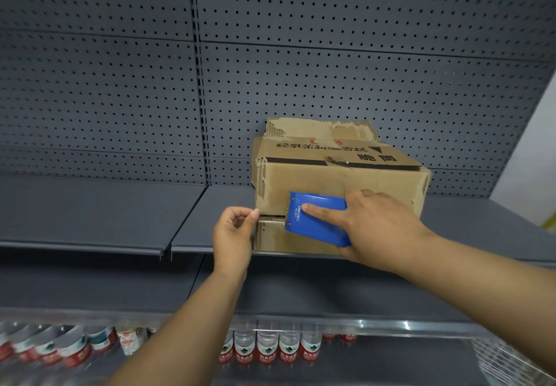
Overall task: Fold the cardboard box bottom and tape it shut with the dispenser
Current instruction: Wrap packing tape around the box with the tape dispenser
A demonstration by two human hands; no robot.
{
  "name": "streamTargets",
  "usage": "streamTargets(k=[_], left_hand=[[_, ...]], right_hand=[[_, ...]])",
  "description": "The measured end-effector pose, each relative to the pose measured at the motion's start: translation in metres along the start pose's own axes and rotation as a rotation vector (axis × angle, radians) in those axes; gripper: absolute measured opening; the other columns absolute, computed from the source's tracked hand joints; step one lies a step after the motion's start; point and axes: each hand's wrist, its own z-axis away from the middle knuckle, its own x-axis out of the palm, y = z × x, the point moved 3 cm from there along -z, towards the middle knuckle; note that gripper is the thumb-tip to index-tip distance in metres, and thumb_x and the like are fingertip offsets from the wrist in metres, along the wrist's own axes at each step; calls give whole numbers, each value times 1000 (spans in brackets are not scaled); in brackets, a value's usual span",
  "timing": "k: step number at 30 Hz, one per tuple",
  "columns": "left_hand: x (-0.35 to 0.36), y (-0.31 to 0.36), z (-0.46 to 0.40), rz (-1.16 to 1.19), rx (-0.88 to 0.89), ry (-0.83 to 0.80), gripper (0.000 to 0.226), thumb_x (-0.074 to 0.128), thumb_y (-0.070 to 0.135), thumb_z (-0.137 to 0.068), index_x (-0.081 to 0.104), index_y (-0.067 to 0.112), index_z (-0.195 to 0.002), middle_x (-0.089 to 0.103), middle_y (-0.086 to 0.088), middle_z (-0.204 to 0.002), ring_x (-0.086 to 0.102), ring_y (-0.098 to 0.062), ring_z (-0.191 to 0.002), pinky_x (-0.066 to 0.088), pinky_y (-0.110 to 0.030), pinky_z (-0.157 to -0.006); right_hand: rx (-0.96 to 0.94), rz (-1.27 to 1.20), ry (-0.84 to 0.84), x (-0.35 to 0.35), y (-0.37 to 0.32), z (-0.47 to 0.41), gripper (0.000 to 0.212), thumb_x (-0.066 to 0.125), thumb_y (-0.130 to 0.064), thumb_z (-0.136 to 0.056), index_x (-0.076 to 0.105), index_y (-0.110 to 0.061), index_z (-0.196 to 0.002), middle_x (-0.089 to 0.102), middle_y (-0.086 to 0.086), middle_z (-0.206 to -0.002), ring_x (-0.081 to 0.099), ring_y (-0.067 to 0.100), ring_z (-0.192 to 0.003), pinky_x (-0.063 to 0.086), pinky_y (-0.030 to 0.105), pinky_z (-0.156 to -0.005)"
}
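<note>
A worn cardboard box point(331, 175) stands on a grey shelf point(120, 211), its folded flaps facing me with a seam across the front. My right hand point(376, 226) grips a blue tape dispenser point(316, 220) and holds it against the box front, index finger stretched along its top. A strip of clear tape point(270, 220) runs from the dispenser's left end along the seam. My left hand point(234, 235) pinches the free tape end at the box's left edge.
A grey pegboard wall point(270, 55) rises behind the shelf. On the lower shelf stand several water bottles point(270, 349) with red labels behind a clear rail. A wire basket point(511, 361) sits at the bottom right.
</note>
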Motion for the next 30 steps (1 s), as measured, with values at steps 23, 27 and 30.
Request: streamTargets(k=[23, 27, 30], left_hand=[[0, -12, -22, 65, -103, -97, 10, 54, 12, -92, 56, 15, -83, 65, 0, -82, 61, -7, -79, 41, -13, -71], [5, -19, -27, 50, -118, -72, 12, 52, 14, -94, 55, 18, -83, 65, 0, -85, 60, -9, -81, 41, -16, -71], [10, -23, -28, 53, -118, -40, 12, 52, 15, -94, 55, 18, -83, 64, 0, -85, 59, -10, -80, 43, -17, -69]], right_hand=[[14, 11, 26, 14, -15, -10, 69, 47, -36, -91, 3, -45, -144, 42, 10, -108, 51, 27, -90, 41, 35, -77], [19, 10, 22, 16, -16, -11, 69, 46, -36, -92, 1, -45, -144, 42, 11, -110, 51, 27, -91, 39, 35, -75], [24, 4, 20, 17, -16, -11, 70, 46, -36, -91, 1, -45, -144, 41, 11, -111, 51, 27, -91, 41, 36, -77]])
